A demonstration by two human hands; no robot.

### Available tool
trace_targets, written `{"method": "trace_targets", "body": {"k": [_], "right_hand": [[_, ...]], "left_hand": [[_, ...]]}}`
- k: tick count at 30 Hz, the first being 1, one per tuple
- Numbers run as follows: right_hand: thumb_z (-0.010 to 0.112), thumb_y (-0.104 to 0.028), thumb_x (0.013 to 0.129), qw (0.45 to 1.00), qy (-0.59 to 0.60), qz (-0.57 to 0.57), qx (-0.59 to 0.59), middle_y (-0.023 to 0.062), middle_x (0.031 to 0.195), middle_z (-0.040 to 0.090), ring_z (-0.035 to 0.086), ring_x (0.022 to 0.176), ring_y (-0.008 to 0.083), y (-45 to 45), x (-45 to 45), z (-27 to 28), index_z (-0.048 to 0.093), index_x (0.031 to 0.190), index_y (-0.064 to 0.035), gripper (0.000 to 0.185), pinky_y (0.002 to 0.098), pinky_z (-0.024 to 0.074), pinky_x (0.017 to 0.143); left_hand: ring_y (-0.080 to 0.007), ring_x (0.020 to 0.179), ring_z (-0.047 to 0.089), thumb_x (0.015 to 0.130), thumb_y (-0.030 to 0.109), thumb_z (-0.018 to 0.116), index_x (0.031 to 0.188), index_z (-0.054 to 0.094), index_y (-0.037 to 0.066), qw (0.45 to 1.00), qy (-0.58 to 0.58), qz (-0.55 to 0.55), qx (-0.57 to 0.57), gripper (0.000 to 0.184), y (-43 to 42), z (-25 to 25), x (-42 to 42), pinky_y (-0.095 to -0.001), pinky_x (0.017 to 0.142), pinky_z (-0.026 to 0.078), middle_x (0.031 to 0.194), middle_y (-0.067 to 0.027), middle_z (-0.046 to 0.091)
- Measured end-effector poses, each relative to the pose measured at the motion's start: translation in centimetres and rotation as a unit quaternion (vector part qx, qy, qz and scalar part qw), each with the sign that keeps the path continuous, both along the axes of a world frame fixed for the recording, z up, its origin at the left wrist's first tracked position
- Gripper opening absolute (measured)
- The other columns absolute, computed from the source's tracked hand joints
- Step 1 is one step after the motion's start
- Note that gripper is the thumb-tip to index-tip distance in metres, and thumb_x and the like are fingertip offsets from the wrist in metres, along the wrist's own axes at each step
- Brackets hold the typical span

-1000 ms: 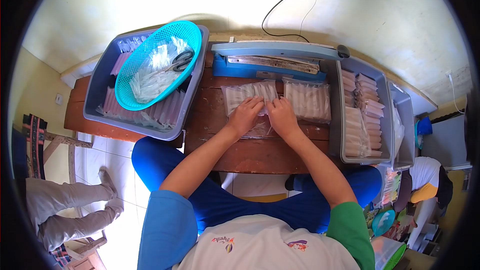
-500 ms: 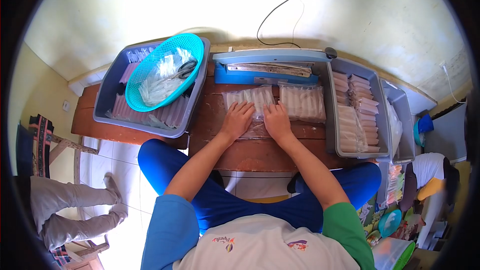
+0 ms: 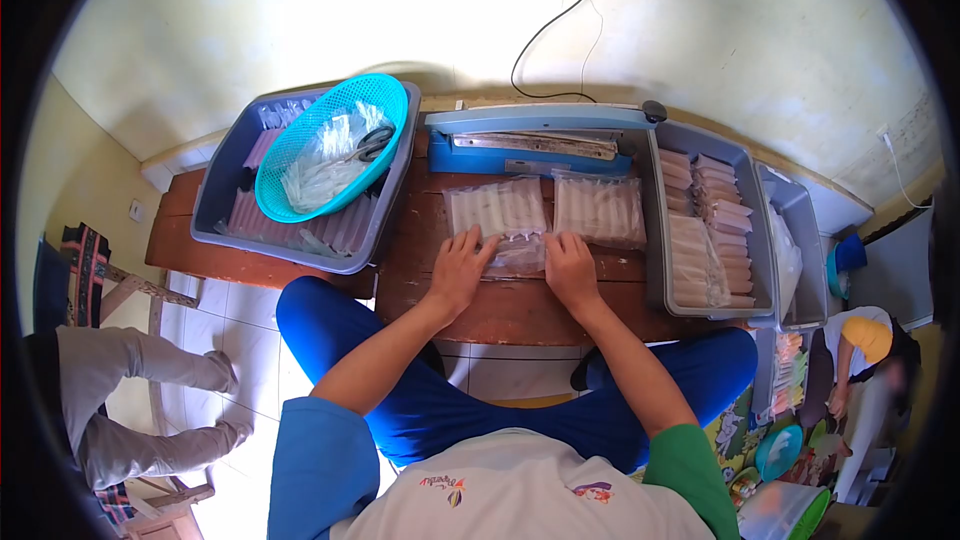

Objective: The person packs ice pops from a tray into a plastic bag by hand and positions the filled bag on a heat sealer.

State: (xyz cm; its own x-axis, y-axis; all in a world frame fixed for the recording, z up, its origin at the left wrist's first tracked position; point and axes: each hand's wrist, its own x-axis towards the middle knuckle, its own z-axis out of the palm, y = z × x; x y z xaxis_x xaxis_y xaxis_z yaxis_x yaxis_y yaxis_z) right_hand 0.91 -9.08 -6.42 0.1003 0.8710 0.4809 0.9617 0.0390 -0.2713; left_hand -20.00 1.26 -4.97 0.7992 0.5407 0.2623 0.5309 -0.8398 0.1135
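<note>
A clear plastic bag [image 3: 495, 208] with a row of pale, tube-shaped sticks lies flat on the brown wooden table [image 3: 440, 315]. Its loose, wrinkled end points towards me. My left hand [image 3: 460, 268] rests at the bag's lower left corner, fingers apart. At the lower right edge lies my right hand [image 3: 572, 272], its fingertips on the plastic and its fingers slightly spread. Just to the right is a second filled bag [image 3: 598, 210]. Behind both bags stands a blue bag sealer [image 3: 535, 155] with its long arm raised over a metal strip.
On the left, a grey tub [image 3: 345, 262] of packed sticks carries a turquoise basket [image 3: 275, 202] with plastic bags and scissors [image 3: 374, 144]. A grey crate [image 3: 655, 240] of packs stands on the right, beside another crate [image 3: 808, 230]. Other people are at both sides.
Both hands have slid towards me, off the sticks and onto the loose end of the bag. The person at the right has shifted posture.
</note>
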Motion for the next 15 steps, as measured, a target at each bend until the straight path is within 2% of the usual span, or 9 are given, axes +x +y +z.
{"method": "trace_targets", "body": {"k": [4, 6, 7, 9, 10, 12, 13, 15], "right_hand": [[0.061, -0.003, 0.082, 0.998, 0.052, -0.023, 0.035, 0.0135, 0.094, 0.06, 0.062, 0.088, 0.0345, -0.3, 0.5, -0.9, 0.06, 0.105, -0.0044, 0.024, 0.0437, 0.0511, 0.077], [0.062, -0.005, 0.084, 0.996, 0.069, -0.03, 0.037, 0.0133, 0.093, 0.061, 0.063, 0.085, 0.0345, -0.5, 0.8, -1.5, 0.06, 0.105, -0.0052, 0.021, 0.0437, 0.052, 0.073], [0.062, -0.006, 0.085, 0.996, 0.077, -0.031, 0.032, 0.0129, 0.09, 0.062, 0.064, 0.084, 0.0339, -0.4, 1.0, -1.7, 0.06, 0.104, -0.0056, 0.019, 0.0432, 0.0524, 0.072], [0.063, -0.006, 0.085, 0.995, 0.088, -0.035, 0.027, 0.0124, 0.088, 0.063, 0.065, 0.083, 0.0333, -0.5, 1.2, -1.9, 0.06, 0.103, -0.0061, 0.018, 0.0428, 0.0528, 0.071], [0.063, -0.006, 0.085, 0.995, 0.091, -0.036, 0.03, 0.0121, 0.085, 0.064, 0.065, 0.082, 0.033, -0.6, 1.2, -1.9, 0.06, 0.102, -0.0061, 0.017, 0.0425, 0.0528, 0.07], [0.063, -0.006, 0.085, 0.994, 0.095, -0.038, 0.03, 0.0118, 0.083, 0.064, 0.065, 0.081, 0.0328, -1.0, 1.0, -2.2, 0.061, 0.101, -0.0062, 0.016, 0.0422, 0.0528, 0.07], [0.064, -0.005, 0.085, 0.992, 0.11, -0.024, 0.051, 0.0118, 0.084, 0.064, 0.065, 0.08, 0.0329, -1.2, 1.0, -2.5, 0.063, 0.099, -0.0054, 0.015, 0.0419, 0.0527, 0.07], [0.065, -0.004, 0.084, 0.99, 0.125, -0.01, 0.072, 0.0118, 0.084, 0.065, 0.065, 0.078, 0.0331, -1.3, 1.0, -2.9, 0.064, 0.098, -0.0047, 0.014, 0.0416, 0.0527, 0.069]], "left_hand": [[-0.027, 0.115, 0.051, 0.079, 0.005, 0.061, 0.129, 0.054, 0.015, 0.995, 0.009, 0.08, -0.056, 0.052, -0.8, -0.8, -0.7, -0.0387, 0.091, 0.042, 0.127, -0.0135, 0.051], [-0.0336, 0.11, 0.054, 0.075, -0.001, 0.062, 0.121, 0.055, 0.011, 0.983, -0.079, 0.155, -0.059, 0.049, -1.1, -1.1, -1.0, -0.0439, 0.089, 0.046, 0.122, -0.0145, 0.05], [-0.0336, 0.11, 0.054, 0.075, -0.001, 0.062, 0.121, 0.055, 0.011, 0.983, -0.075, 0.154, -0.058, 0.049, -1.3, -1.4, -1.2, -0.0439, 0.089, 0.046, 0.122, -0.0145, 0.05], [-0.0391, 0.095, 0.059, 0.079, 0.001, 0.059, 0.114, 0.055, 0.008, 0.954, -0.153, 0.212, -0.145, 0.036, -1.7, -1.9, -1.5, -0.0473, 0.079, 0.05, 0.112, -0.0177, 0.054], [-0.0391, 0.095, 0.059, 0.079, 0.001, 0.059, 0.114, 0.055, 0.008, 0.955, -0.149, 0.211, -0.145, 0.036, -1.9, -1.9, -1.6, -0.0473, 0.079, 0.05, 0.112, -0.0177, 0.054], [-0.0411, 0.079, 0.061, 0.082, 0.002, 0.059, 0.108, 0.054, 0.006, 0.947, -0.118, 0.238, -0.181, 0.027, -2.4, -2.1, -1.8, -0.0481, 0.071, 0.052, 0.097, -0.0175, 0.06], [-0.0411, 0.079, 0.061, 0.082, 0.002, 0.059, 0.108, 0.054, 0.006, 0.947, -0.116, 0.237, -0.181, 0.027, -2.5, -2.2, -2.0, -0.0481, 0.071, 0.052, 0.097, -0.0175, 0.06], [-0.0369, 0.072, 0.063, 0.081, 0.002, 0.062, 0.103, 0.057, 0.006, 0.946, -0.189, 0.198, -0.176, 0.023, -2.5, -2.2, -2.3, -0.0455, 0.068, 0.051, 0.081, -0.0149, 0.062]]}}
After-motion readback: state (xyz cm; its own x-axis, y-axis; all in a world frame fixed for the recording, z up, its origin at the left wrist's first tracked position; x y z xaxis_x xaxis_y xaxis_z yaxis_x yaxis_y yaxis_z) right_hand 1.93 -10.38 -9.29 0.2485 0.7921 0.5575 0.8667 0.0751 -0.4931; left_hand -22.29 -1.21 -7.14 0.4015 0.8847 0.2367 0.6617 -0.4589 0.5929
